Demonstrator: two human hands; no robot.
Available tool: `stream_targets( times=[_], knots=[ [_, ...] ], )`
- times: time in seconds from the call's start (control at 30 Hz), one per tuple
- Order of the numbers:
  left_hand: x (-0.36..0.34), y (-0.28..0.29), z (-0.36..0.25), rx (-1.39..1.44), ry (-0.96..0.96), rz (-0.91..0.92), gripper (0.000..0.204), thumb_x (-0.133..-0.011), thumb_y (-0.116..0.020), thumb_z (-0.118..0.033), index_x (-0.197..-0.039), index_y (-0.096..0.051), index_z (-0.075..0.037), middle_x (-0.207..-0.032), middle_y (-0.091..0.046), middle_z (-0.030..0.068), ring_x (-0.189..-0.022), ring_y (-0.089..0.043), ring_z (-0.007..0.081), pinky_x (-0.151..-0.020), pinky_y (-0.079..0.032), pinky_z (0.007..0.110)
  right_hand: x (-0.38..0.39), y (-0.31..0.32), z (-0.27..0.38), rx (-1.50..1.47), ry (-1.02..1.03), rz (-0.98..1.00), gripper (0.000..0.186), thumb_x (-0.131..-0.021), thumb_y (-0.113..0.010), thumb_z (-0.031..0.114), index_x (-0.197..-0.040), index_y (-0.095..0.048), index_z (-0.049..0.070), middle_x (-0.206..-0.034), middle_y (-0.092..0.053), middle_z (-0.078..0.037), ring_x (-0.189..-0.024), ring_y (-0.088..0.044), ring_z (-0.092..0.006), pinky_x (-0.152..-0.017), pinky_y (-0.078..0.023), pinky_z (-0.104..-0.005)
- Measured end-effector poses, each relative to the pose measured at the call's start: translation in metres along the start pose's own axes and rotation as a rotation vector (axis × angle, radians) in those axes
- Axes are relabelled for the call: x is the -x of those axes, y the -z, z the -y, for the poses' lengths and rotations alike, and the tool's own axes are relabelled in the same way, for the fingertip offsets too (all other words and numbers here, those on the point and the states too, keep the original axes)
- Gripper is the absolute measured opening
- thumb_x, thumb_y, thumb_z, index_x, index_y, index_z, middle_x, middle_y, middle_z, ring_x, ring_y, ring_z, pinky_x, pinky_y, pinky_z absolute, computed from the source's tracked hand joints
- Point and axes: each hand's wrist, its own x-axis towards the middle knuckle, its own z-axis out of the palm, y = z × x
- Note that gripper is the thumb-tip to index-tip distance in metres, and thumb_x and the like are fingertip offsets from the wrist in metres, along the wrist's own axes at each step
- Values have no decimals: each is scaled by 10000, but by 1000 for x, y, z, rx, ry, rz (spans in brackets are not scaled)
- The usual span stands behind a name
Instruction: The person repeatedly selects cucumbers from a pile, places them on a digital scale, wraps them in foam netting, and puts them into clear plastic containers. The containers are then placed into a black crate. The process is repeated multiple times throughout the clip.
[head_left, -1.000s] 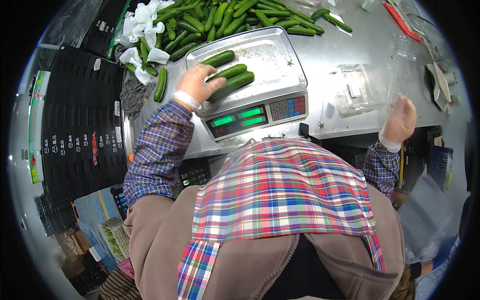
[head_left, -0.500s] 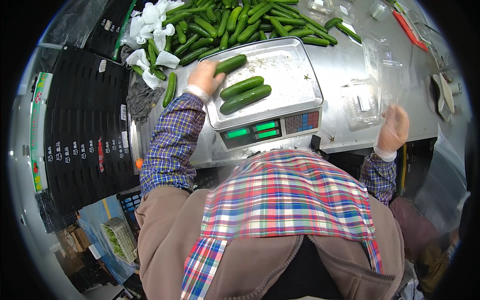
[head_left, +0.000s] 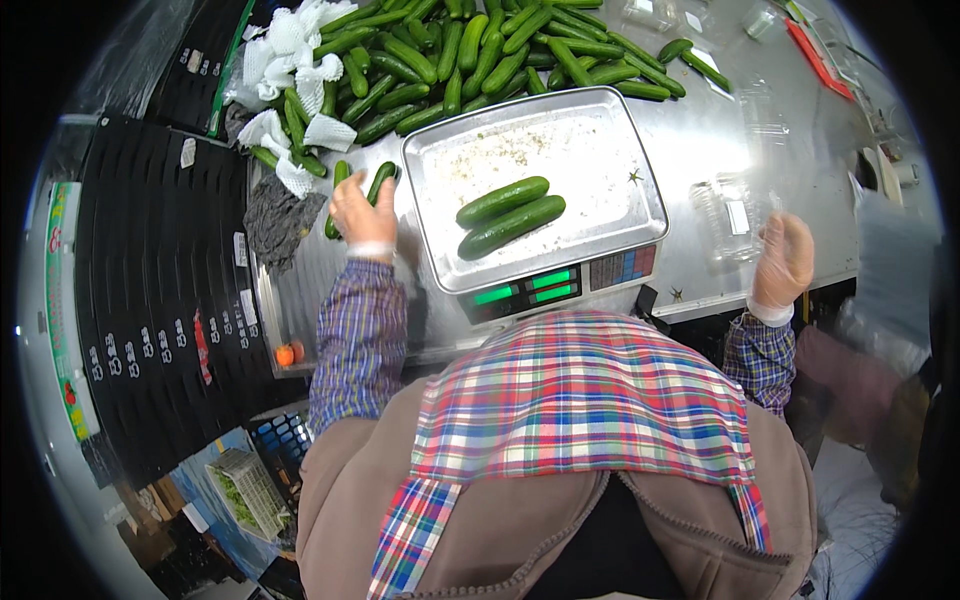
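A cucumber (head_left: 381,180) is in my closed left hand (head_left: 362,210), just left of the scale's steel tray (head_left: 415,160); another cucumber (head_left: 341,172) lies beside it, partly hidden by my fingers. Two cucumbers (head_left: 510,220) lie side by side on the tray, above the lit displays (head_left: 550,285). My right hand (head_left: 784,258) has curled fingers at the near side of an open clear plastic clamshell (head_left: 725,212); what exactly they grip is unclear. Both hands are in clear gloves.
A large cucumber pile (head_left: 470,55) covers the back of the steel table (head_left: 690,140), with white foam nets (head_left: 290,45) and a dark cloth (head_left: 283,225) at left. Stacked black crates (head_left: 160,280) stand left. Someone in dark clothing (head_left: 850,380) is partly visible at right.
My left hand has lifted the top cucumber off the tray and moved it left, leaving two there. My right hand has come slightly down from where it was a second ago.
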Motion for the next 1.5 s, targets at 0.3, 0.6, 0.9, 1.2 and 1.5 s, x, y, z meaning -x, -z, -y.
stream_targets(
  times=[0.3, 0.6, 0.9, 1.2, 1.5],
  knots=[
    [32, 62, -115, 133, -487, 636, 460, -699, -753, -261, -1022, -539, -12, -940, -538, 151, -881, -547, 323, -784, -458, 401, -10, -22, 32, 31, 82, 125, 121, -827, -667, -19, -916, -594, 17, -821, -606, -60, -713, -562, -139, -647, -466, -247],
    [-29, 23, 32, 213, 91, 112, 320, -834, -644, -249, -949, -565, 38, -931, -561, 176, -864, -539, 321, -797, -436, 396, -15, -22, 48, 129, 144, 223, 127, -811, -673, -21, -891, -581, 14, -803, -594, -97, -698, -574, -203, -639, -467, -281],
    [-101, -29, 23, -22, -69, 271, 393, -812, -650, -376, -1050, -643, -64, -1066, -625, 155, -984, -594, 323, -836, -484, 427, -26, -31, 59, 171, 132, 326, 147, -778, -686, -15, -865, -572, 15, -762, -575, -114, -660, -561, -249, -603, -451, -304],
    [-201, -94, -83, -51, 281, 659, 666, -811, -684, -429, -1264, -472, 11, -1235, -538, 251, -1148, -532, 357, -977, -440, 415, -27, -22, 56, 196, 78, 312, 133, -776, -680, -28, -848, -574, 11, -755, -578, -118, -666, -568, -252, -613, -455, -302],
    [-212, -120, -35, 157, 434, 392, 623, -721, -640, -173, -1293, -447, -19, -1221, -528, 286, -1101, -538, 430, -949, -449, 423, -26, -5, 35, 221, -20, 232, 130, -774, -684, -25, -850, -585, 10, -757, -581, -108, -671, -568, -243, -628, -458, -297]
  ],
)
